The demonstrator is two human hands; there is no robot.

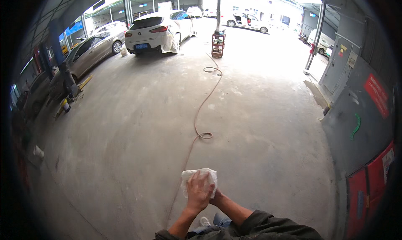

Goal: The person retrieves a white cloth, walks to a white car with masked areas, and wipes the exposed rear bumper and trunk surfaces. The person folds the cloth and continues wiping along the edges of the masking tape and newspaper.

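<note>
Fingers (193,182) of the left hand (199,195) lie slightly spread over a white cloth (212,178) at lower centre; the right hand (217,196) is beneath, its fingers hidden, their state impossible to tell. Pale lettering marks a red sign (377,95) at right, and a blue plate (142,46) sits on a white car (150,37) at upper left. Beside that car stands a white bucket (123,51), contents out of sight. Top centre, a reddish shelved trolley (218,45) carries items too small to identify. A hose (195,123) loops across the workshop's grey floor (125,135).
</note>
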